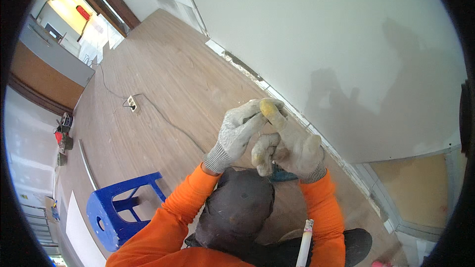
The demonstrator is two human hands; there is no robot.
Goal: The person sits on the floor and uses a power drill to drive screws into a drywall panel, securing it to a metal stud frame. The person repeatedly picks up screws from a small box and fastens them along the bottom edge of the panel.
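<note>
Both hands wear pale knit work gloves and are raised together in front of me, above my bent, dark-clothed knee (237, 198). My left hand (237, 131) is closed, its fingertips meeting the yellow-stained fingertip of the other glove. My right hand (297, 151) has one finger stretched toward the left hand and the others curled in. Whatever lies between the fingertips, if anything, is too small to make out. Partly hidden below the right hand, a teal tool (283, 175) rests on the wood-look floor (168, 84). A cigarette with an ashy tip (306, 242) sticks up from the lower edge.
At left stands a blue plastic stool (111, 217), beside a white sheet (81, 232) and a long pale strip (88, 165). A power strip (132, 104) with a cable lies farther off. The white wall (321, 29) at right has an unfinished, broken lower edge (242, 66).
</note>
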